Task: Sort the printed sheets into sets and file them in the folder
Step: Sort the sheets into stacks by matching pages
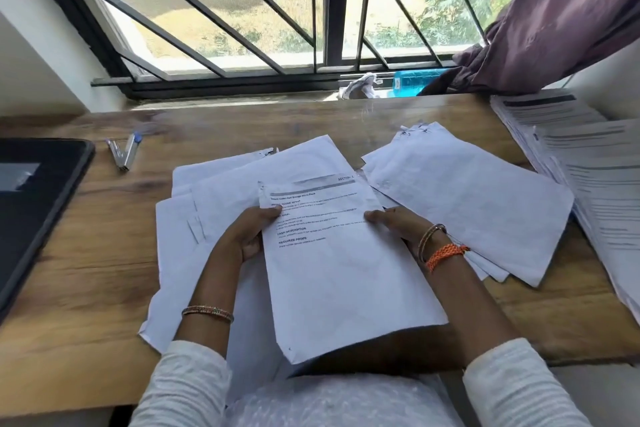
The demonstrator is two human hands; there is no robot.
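Observation:
A printed set of sheets is held up over the desk's near edge, text side facing me. My left hand grips its left edge with the thumb on top. My right hand grips the right edge the same way. Under and left of it lies a loose pile of face-down sheets. A second fanned pile of face-down sheets lies to the right. A stack of printed pages runs along the right edge of the desk. A black folder lies at the left.
A stapler lies on the wooden desk beyond the folder. A barred window stands behind the desk. A blue bottle and crumpled cloth sit on the sill. A purple curtain hangs at the upper right.

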